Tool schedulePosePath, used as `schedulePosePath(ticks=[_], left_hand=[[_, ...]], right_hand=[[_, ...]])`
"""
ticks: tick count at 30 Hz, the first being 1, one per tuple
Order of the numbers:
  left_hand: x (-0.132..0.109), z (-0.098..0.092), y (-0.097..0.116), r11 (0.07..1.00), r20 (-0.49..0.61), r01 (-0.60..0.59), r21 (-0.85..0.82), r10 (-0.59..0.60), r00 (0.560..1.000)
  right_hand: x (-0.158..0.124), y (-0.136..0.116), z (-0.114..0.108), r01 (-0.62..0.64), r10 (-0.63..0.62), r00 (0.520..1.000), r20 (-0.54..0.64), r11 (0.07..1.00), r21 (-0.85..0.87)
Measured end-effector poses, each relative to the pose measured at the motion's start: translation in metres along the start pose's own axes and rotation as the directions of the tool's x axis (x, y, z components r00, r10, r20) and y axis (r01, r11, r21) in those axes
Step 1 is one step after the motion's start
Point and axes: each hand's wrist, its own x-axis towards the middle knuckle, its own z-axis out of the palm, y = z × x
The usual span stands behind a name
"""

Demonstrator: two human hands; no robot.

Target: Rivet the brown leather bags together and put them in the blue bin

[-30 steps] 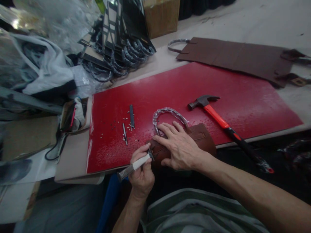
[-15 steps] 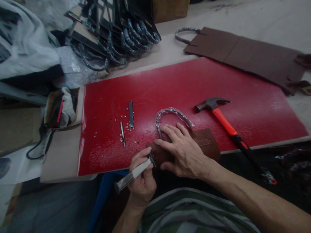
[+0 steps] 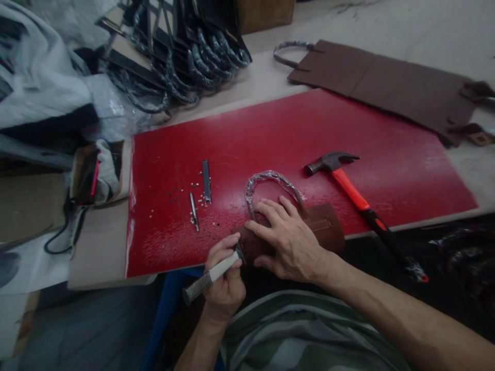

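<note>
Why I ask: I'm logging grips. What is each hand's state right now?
Left hand: closed on the white-handled tool.
Right hand: open, pressed flat on the brown leather piece.

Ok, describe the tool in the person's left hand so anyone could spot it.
Find the big red board. At its near edge, the left hand grips a white-handled metal tool, tip against the brown leather piece. Unlike the orange-handled hammer, it is held, not lying loose.

The pale surface [image 3: 406, 20] carries a red board [image 3: 270, 129], a flat brown bag panel [image 3: 386, 87], piled black handles [image 3: 185, 62] and a cardboard box [image 3: 263, 13].
</note>
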Motion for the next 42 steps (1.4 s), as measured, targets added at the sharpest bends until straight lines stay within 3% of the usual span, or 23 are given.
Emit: schedulePosePath(ticks=[9,18,24,32,34,37,39,42], left_hand=[[-0.002,0.001,-0.004,0.999,-0.020,-0.054,-0.008,0.053,0.998],[0.016,-0.003,-0.003,0.984,0.068,-0.177,0.017,0.176,0.982],[0.024,-0.005,-0.003,0.981,0.158,-0.193,0.018,0.188,0.969],[0.027,-0.004,0.005,0.976,0.185,-0.195,0.092,0.176,0.967],[0.028,-0.003,0.005,0.975,0.190,-0.201,0.095,0.180,0.965],[0.028,-0.002,0.005,0.980,0.185,-0.176,0.088,0.158,0.970],[0.027,-0.001,0.005,0.982,0.163,-0.170,0.088,0.154,0.975],[0.026,0.000,0.003,0.979,0.132,-0.175,0.102,0.161,0.978]], right_hand=[[-0.004,-0.003,0.005,-0.004,0.004,1.000,-0.020,1.000,-0.014],[-0.004,-0.005,0.001,-0.013,0.012,0.999,-0.031,1.000,-0.024],[-0.006,-0.005,0.001,0.000,-0.002,0.999,-0.054,0.999,-0.038],[-0.008,0.002,0.005,0.069,-0.062,0.988,-0.139,0.997,0.044],[-0.013,0.004,0.001,0.148,-0.107,0.964,-0.242,0.976,0.160],[-0.030,0.011,-0.014,0.215,-0.071,0.879,-0.471,0.942,0.259],[-0.045,0.024,-0.028,0.107,0.041,0.803,-0.595,0.971,0.212],[-0.072,0.056,-0.047,-0.184,0.222,0.708,-0.670,0.974,0.128]])
